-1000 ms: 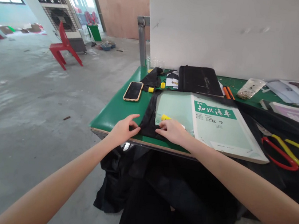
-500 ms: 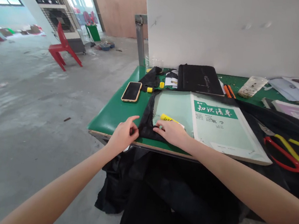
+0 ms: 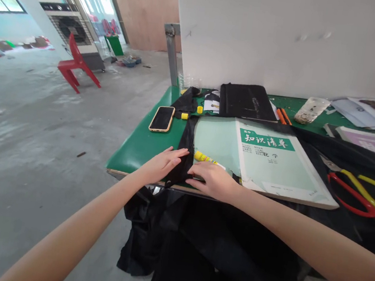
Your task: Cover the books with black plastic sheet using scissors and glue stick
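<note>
My left hand (image 3: 163, 166) lies with its fingers stretched out on the black cloth (image 3: 188, 136) along the left edge of an opened-out book cover. Just to its right, my right hand (image 3: 214, 181) rests at the cover's lower left corner, its fingers bent and the thumb apart from them. Beside those fingers lies a yellow glue stick (image 3: 202, 157) on the pale green flap (image 3: 215, 135). The book (image 3: 270, 163), with a green title band, lies face up on the cloth. Part of the cloth's lower edge is hidden under my right hand.
A phone (image 3: 162, 118) lies on the green table (image 3: 134, 147), near two yellow caps (image 3: 200, 109). Scissors (image 3: 357, 188) with red and yellow handles lie at the right. Behind the book are a black notebook (image 3: 246, 101) and a plastic cup (image 3: 311, 111). Black fabric (image 3: 221, 251) hangs below the table edge.
My left hand has gone from curled at the cloth's lower corner to flat on the strip, further up. My right hand's thumb has spread from its fingers. The cloth's corner now points down over the table edge.
</note>
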A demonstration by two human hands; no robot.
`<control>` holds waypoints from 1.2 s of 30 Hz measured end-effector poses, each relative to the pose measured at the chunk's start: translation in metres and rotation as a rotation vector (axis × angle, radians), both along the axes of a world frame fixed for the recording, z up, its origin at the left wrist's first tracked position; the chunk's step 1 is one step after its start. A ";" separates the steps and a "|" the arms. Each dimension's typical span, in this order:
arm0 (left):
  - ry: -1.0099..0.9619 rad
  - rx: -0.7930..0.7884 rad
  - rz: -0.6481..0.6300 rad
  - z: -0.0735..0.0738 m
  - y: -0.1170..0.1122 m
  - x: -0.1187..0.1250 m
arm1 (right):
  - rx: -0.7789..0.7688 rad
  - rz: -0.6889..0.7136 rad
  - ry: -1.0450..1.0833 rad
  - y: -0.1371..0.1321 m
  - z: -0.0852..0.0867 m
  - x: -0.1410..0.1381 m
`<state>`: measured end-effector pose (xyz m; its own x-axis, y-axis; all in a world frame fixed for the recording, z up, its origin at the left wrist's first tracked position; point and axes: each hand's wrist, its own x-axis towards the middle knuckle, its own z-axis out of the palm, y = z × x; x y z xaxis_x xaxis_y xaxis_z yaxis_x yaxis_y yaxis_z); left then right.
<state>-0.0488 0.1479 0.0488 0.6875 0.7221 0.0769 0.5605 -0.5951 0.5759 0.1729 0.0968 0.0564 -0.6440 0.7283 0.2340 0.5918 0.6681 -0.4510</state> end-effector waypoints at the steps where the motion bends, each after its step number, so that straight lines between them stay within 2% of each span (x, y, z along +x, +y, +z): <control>1: -0.007 0.013 -0.009 0.000 0.000 0.000 | -0.012 -0.009 -0.010 0.000 0.000 -0.001; 6: -0.140 0.026 -0.011 0.000 -0.005 -0.005 | -0.075 -0.136 -0.010 -0.001 0.002 -0.005; 10: -0.252 -0.029 -0.102 0.005 -0.010 -0.014 | -0.120 -0.255 0.069 -0.001 0.004 -0.009; 12: -0.247 -0.057 -0.118 0.007 -0.013 -0.019 | -0.142 -0.299 0.104 -0.001 0.005 -0.011; 17: -0.071 -0.043 0.037 0.006 -0.019 -0.020 | -0.173 -0.351 0.125 0.003 0.008 -0.012; 22: -0.031 0.009 0.150 0.002 -0.017 -0.016 | -0.197 -0.343 0.086 0.009 0.012 -0.011; 26: -0.028 0.048 0.176 -0.002 -0.013 -0.016 | -0.191 -0.338 0.034 0.018 0.011 -0.009; 31: -0.088 0.142 0.200 -0.009 -0.016 -0.014 | -0.136 -0.311 -0.019 0.027 -0.001 -0.008; 36: -0.089 0.188 0.267 -0.013 -0.019 -0.012 | -0.182 -0.316 0.001 0.028 -0.005 -0.008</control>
<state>-0.0609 0.1291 0.0362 0.4605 0.8433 0.2770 0.6635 -0.5343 0.5237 0.1646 0.1250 0.0515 -0.3802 0.9212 0.0829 0.7560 0.3611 -0.5460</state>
